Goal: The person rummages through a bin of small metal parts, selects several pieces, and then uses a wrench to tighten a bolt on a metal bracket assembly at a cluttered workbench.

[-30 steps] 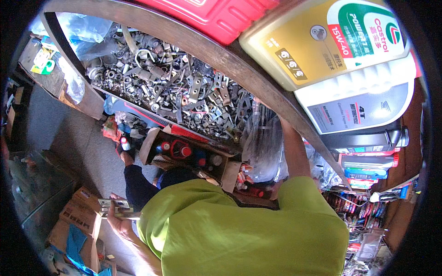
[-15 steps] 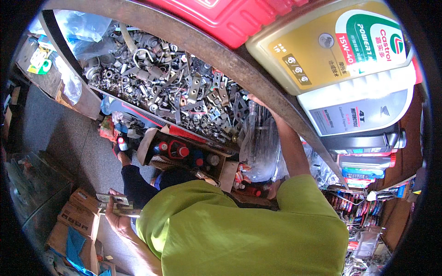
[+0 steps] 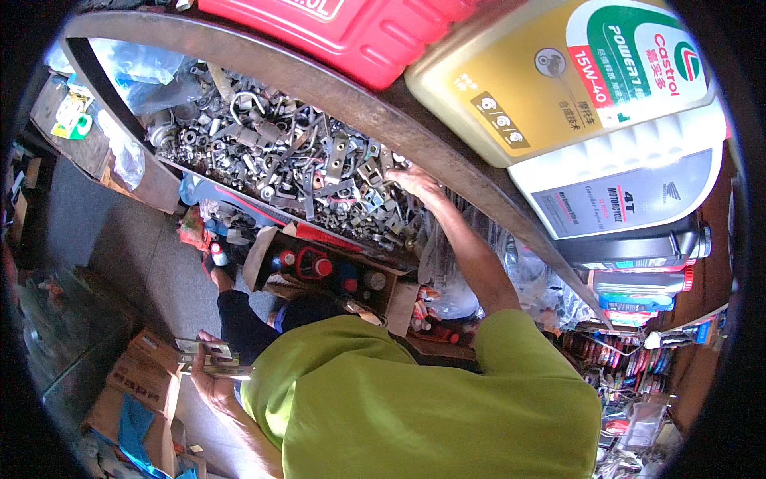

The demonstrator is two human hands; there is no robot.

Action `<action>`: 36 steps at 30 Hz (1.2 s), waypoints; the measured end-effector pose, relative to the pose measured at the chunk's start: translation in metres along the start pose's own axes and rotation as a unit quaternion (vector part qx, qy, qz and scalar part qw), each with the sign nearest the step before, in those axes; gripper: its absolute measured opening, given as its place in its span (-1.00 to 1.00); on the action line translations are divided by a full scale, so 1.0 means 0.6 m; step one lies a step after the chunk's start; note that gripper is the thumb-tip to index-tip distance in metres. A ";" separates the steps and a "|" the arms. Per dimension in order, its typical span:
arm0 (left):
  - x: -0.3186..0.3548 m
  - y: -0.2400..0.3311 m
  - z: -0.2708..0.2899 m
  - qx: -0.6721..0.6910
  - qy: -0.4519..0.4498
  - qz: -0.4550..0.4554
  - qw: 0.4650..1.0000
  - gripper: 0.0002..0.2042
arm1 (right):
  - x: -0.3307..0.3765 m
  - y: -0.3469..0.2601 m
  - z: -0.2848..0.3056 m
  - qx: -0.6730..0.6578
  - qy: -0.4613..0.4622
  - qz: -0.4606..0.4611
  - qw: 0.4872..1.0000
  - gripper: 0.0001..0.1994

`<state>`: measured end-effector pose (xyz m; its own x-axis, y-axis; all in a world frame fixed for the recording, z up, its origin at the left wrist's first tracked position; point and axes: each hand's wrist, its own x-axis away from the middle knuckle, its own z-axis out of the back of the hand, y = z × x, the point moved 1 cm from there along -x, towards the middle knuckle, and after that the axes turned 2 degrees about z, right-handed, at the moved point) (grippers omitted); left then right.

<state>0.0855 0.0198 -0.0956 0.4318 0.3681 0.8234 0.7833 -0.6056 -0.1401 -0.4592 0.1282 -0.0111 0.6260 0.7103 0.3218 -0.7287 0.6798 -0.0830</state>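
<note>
Metal plates (image 3: 220,350) held in left hand (image 3: 210,386). Loose parts (image 3: 275,156) reached, at heap's right end, by right hand (image 3: 416,184). Jugs (image 3: 511,84) ranged beside metal rail (image 3: 359,94). Bottles (image 3: 322,268) packed in box (image 3: 403,307).

Two hands (image 3: 419,184), one green shirt (image 3: 447,399), one gold jug (image 3: 511,76), one white jug (image 3: 618,156)

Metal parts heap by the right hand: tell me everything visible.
The heap of metal parts is a loose, tangled jumble of small, metal-looking pieces, mostly grey, some shiny, some dark: flat plates with holes, rings, bent bits, lying at all angles. In the picture it spreads beneath a long brown bar, with translucent plastic by its left end. The right hand reaches into its right end; whether the fingers grip a piece is unclear.
</note>
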 end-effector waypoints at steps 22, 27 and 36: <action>0.005 -0.008 -0.012 -0.023 -0.021 0.008 0.999 -0.74 | -0.036 -0.016 -0.013 0.035 0.107 -0.081 0.990 -0.56; 0.005 0.000 -0.002 -0.037 -0.023 -0.003 0.999 -0.73 | -0.064 -0.021 0.007 0.030 0.023 -0.044 0.998 -0.55; 0.005 0.000 0.009 -0.013 -0.019 0.011 1.000 -0.71 | -0.035 0.025 0.028 0.017 0.039 -0.070 0.997 -0.55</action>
<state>0.0891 0.0251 -0.0960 0.4663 0.3804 0.7987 0.7619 -0.6314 -0.1441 -0.4880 0.1203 -0.0034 0.7402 0.6224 0.2544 -0.6413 0.7672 -0.0108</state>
